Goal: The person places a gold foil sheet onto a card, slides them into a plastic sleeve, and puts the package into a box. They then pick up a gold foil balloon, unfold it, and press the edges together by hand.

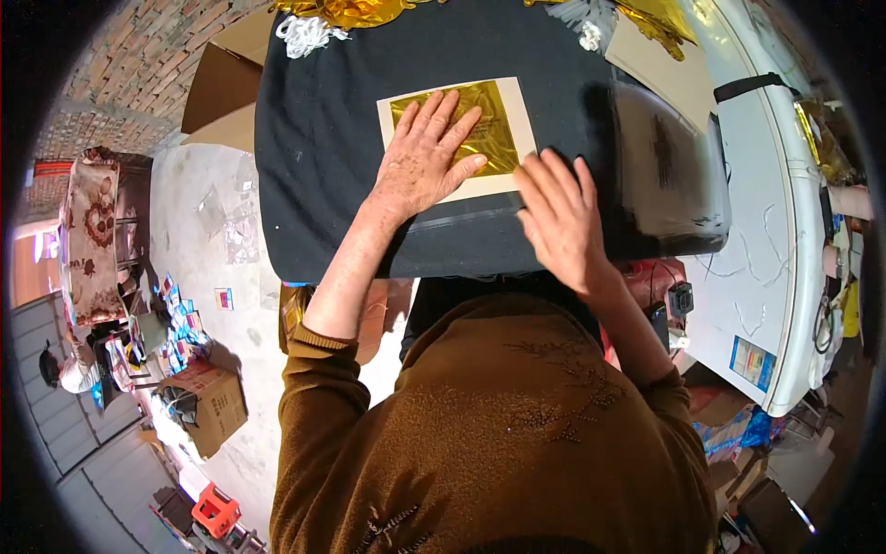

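- Where the concrete floor showed at the far left, a seated person [69, 365] was bent over small coloured packets, and a cardboard box [214, 406] stood open just beside them.
- Right of that, a black pad [314, 166] filled the middle of the view, with a white tuft [305, 35] and crumpled gold scraps [346, 11] at its far edge.
- The left hand [420, 166] lay palm down on the pad's upper middle, its fingers straight and slightly spread, pressing flat on the gold foil [496, 134].
- The gold foil sat on a cream card [480, 187], which lay flat on the black pad with its pale border showing round the foil; the thumb reached over the lower border.
- The right hand [563, 222] rested just beside the card's near right corner, fingers stretched out and close together, their tips at the card's edge.
- The right hand looked blurred, so whether those fingertips touched the card or only the pad I could not tell.
- Both brown sleeves [323, 388] ran down to the bottom of the frame.
- Farther right, a white table [766, 231] stood alongside the pad, with loose strips of gold foil on its far end.
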`<state>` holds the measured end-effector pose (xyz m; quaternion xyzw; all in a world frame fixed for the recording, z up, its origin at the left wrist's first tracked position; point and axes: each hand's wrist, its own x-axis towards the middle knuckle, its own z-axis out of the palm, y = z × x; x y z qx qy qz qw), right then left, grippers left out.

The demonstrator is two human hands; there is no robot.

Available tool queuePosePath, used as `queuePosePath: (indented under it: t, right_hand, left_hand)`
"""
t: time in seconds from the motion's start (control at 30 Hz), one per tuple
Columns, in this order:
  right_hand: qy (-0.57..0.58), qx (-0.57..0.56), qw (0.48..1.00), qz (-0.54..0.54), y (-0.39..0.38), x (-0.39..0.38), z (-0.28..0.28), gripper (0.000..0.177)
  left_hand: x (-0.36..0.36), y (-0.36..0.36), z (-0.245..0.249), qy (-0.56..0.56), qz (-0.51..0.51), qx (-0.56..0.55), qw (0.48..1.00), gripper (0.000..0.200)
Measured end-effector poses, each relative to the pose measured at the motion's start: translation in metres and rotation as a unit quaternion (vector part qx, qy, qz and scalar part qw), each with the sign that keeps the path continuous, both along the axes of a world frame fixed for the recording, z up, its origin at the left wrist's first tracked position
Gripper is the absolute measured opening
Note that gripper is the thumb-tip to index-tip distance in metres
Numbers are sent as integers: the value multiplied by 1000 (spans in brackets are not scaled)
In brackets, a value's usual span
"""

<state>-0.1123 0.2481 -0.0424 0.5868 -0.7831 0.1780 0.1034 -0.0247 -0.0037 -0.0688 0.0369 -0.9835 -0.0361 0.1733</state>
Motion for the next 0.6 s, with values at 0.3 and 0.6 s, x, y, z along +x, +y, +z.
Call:
queuePosePath:
  t: [0.3,0.6]
  right_hand:
    - [-34,-46,998,36,24,21,-14,54]
    - [-48,-33,998,3,34,6,5,51]
  left_hand:
    - [3,6,5,4,5,7,1000,71]
    - [9,6,14,18,-42,-12,999,75]
